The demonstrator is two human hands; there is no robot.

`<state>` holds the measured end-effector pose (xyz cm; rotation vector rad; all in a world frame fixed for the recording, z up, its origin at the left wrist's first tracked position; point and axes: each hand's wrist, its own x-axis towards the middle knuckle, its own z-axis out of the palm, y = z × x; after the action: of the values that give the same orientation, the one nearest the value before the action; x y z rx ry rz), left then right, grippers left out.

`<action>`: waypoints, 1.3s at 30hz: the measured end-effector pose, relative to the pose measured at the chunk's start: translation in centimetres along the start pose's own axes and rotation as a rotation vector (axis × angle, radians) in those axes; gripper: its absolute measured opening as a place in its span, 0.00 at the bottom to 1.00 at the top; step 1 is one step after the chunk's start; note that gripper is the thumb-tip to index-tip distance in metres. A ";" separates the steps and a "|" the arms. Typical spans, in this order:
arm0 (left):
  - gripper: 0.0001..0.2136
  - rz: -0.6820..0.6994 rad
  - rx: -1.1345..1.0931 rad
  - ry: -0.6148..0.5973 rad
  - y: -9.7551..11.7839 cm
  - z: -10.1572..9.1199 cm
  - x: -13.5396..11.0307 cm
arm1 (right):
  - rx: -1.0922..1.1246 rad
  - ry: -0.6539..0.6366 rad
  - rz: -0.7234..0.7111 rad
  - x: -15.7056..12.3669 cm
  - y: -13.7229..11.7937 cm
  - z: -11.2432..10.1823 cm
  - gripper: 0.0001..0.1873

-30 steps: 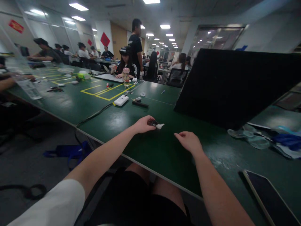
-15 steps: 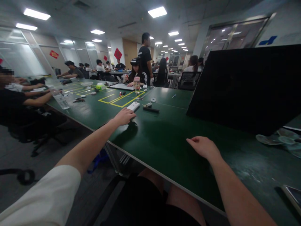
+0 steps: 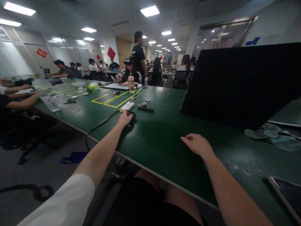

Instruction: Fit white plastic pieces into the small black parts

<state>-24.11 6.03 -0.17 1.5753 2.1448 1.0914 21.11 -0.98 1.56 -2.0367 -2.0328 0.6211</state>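
My left hand (image 3: 124, 118) is stretched far out over the green table (image 3: 164, 141), its fingers curled over a small dark object (image 3: 132, 115) that touches the tabletop. Just beyond it lies a white box (image 3: 127, 105) with a black cable (image 3: 103, 122) running off the table's edge. My right hand (image 3: 197, 145) rests palm down on the table nearer to me, fingers loosely extended to the left, holding nothing.
A large black panel (image 3: 235, 84) leans at the right. A phone (image 3: 288, 194) lies at the near right, clear plastic wrappers (image 3: 268, 135) beyond it. A black stick (image 3: 145, 109), yellow tape marks (image 3: 113, 100) and a bottle (image 3: 50, 102) lie farther out. Several people sit along the far side.
My left hand reached away from me toward the white box, carrying the small dark object, and now sits lower beside it. My right hand stayed resting on the table. The view shifted.
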 end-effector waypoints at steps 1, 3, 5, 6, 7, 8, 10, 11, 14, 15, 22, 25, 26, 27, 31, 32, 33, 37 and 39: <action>0.25 0.028 0.024 -0.036 0.3 0.5 -0.2 | -0.008 -0.001 -0.005 -0.1 -0.2 0.0 0.26; 0.25 0.087 0.061 -0.095 1.1 1.2 -0.7 | -0.014 -0.009 -0.002 -0.4 -0.6 -0.1 0.26; 0.25 0.123 0.058 -0.134 2.3 1.9 -1.4 | -0.016 -0.021 0.013 -0.7 -0.9 -0.3 0.25; 0.25 0.136 0.043 -0.154 3.1 2.4 -1.8 | -0.017 -0.027 0.019 -0.9 -1.1 -0.4 0.25; 0.25 0.156 0.022 -0.181 4.0 3.0 -2.3 | -0.019 -0.032 0.017 -1.1 -1.2 -0.5 0.25; 0.24 0.183 -0.002 -0.214 5.1 3.8 -2.9 | -0.020 -0.038 0.008 -1.3 -1.2 -0.6 0.25; 0.25 0.251 -0.054 -0.298 7.6 5.9 -4.4 | -0.019 -0.060 -0.037 -1.8 -1.4 -0.8 0.26; 0.25 0.288 -0.081 -0.343 9.0 7.1 -5.4 | -0.022 -0.076 -0.061 -2.0 -1.5 -0.9 0.28; 0.26 0.370 -0.157 -0.469 13.5 10.6 -8.9 | -0.039 -0.091 -0.083 -2.6 -1.8 -1.1 0.35; 0.26 0.371 -0.182 -0.500 14.9 11.7 -10.1 | -0.043 -0.077 -0.077 -2.8 -1.9 -1.1 0.37; 0.25 0.040 -0.467 -0.460 20.6 15.6 -16.1 | -0.034 0.027 -0.030 -2.7 -2.1 -0.9 0.34; 0.26 -0.066 -0.731 -0.471 20.4 15.8 -16.3 | -0.082 0.025 -0.034 -2.3 -1.8 -0.3 0.29; 0.26 -0.114 -0.812 -0.490 20.1 15.6 -16.0 | -0.102 0.028 -0.053 -2.1 -1.7 -0.2 0.28; 0.25 -0.161 -0.889 -0.510 19.7 15.2 -15.8 | -0.118 0.039 -0.082 -2.1 -1.5 -0.1 0.28; 0.21 -0.279 -1.102 -0.628 17.3 12.4 -14.1 | -0.146 0.082 -0.155 -2.2 -1.2 0.0 0.24; 0.20 -0.289 -1.107 -0.644 16.5 11.5 -13.6 | -0.145 0.088 -0.148 -2.3 -1.3 0.0 0.24; 0.21 -0.283 -1.090 -0.639 15.6 10.7 -13.1 | -0.141 0.094 -0.132 -2.3 -1.5 0.1 0.27; 0.23 -0.052 -0.874 -0.491 12.9 8.9 -11.6 | -0.111 0.136 -0.086 -2.3 -2.6 0.7 0.35; 0.24 0.111 -0.753 -0.462 12.4 8.7 -11.5 | -0.111 0.142 -0.108 -2.1 -3.1 1.2 0.29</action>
<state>-5.81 0.84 0.14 1.3906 1.1590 1.2156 17.92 -3.08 2.15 -1.9523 -2.1188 0.3406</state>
